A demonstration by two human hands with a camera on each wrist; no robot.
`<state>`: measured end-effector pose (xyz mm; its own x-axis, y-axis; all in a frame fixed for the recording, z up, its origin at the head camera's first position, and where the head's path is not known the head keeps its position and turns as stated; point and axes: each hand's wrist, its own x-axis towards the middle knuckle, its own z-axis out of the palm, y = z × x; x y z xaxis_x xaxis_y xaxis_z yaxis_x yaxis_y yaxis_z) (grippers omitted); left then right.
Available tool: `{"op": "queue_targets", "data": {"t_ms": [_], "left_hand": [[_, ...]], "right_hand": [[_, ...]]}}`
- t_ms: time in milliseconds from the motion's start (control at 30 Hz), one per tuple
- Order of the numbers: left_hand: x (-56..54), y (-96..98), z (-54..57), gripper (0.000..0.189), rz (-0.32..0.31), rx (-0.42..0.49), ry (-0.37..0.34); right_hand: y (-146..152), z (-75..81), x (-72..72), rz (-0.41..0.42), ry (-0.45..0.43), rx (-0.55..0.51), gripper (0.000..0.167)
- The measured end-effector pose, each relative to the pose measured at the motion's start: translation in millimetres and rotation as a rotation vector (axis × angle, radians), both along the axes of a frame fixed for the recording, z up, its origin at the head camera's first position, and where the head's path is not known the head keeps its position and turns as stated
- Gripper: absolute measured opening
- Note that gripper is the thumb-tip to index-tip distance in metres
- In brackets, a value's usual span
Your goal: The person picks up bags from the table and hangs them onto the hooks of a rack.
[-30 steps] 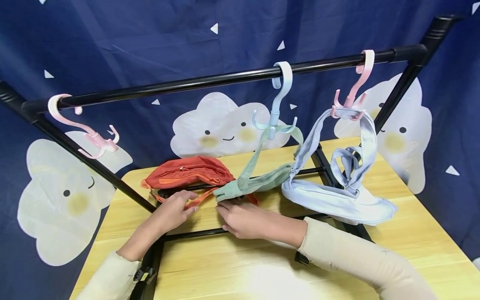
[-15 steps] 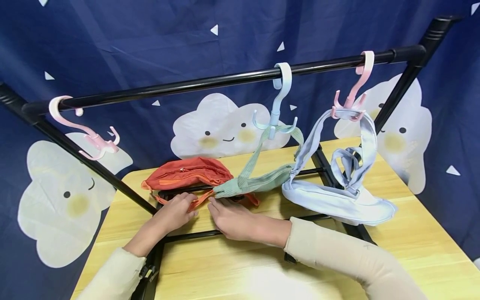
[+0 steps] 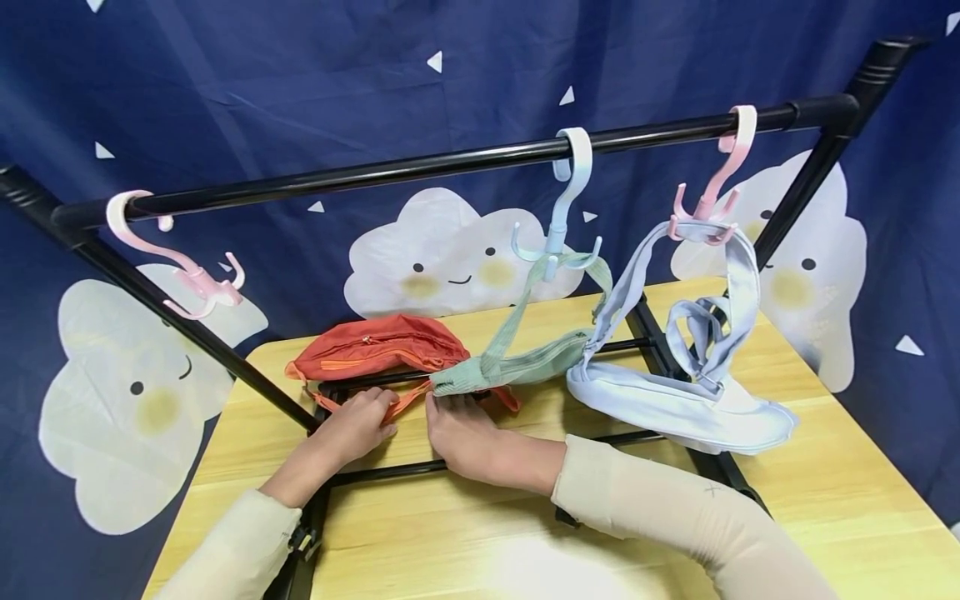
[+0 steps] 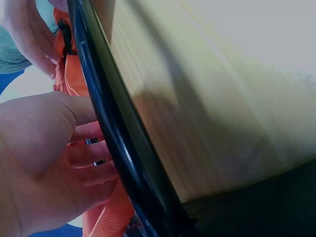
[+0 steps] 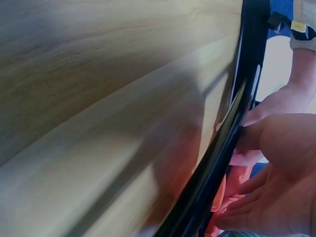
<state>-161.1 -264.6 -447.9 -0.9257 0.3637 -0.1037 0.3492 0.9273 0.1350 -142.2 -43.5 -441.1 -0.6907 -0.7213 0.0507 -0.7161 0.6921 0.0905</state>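
In the head view, a red waist bag (image 3: pixel 378 343) lies on the table behind my left hand (image 3: pixel 356 425). Its orange strap (image 3: pixel 408 398) passes between that hand's thumb and fingers, which hold it; the fingertips are behind a black bar in the left wrist view. My right hand (image 3: pixel 467 437) reaches beneath a green corduroy waist bag (image 3: pixel 517 371). In the right wrist view, its fingers (image 5: pixel 247 197) extend loosely beside the red fabric. A black buckle (image 4: pixel 64 37) on the orange strap shows near the right hand in the left wrist view.
A black rack's top rail (image 3: pixel 397 171) carries a pink hook (image 3: pixel 202 287) at left, a blue hook (image 3: pixel 558 225) with the green bag, and another pink hook (image 3: pixel 708 200) with a pale blue bag (image 3: pixel 675 404). A lower black bar (image 3: pixel 390 472) crosses before the hands.
My right hand has shifted left, then slid farther under the green bag's left end. My left hand has moved only slightly, staying at the orange strap. The bags hang and lie as before.
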Motion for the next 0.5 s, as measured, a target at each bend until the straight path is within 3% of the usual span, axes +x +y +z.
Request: {"op": "queue_targets", "data": {"t_ms": [200, 367, 500], "left_hand": [[0.4, 0.4, -1.8, 0.035, -0.057, -0.01, 0.074], [1.6, -0.5, -2.9, 0.028, -0.098, -0.021, 0.136], [1.7, -0.6, -3.0, 0.021, -0.1, -0.017, 0.126]], "right_hand": [[-2.0, -3.7, -2.1, -0.042, 0.054, -0.01, 0.064], [-7.1, -3.3, -8.3, -0.087, -0.029, -0.006, 0.075], [-13.0, -2.4, -12.9, -0.133, -0.09, 0.013, 0.077]]}}
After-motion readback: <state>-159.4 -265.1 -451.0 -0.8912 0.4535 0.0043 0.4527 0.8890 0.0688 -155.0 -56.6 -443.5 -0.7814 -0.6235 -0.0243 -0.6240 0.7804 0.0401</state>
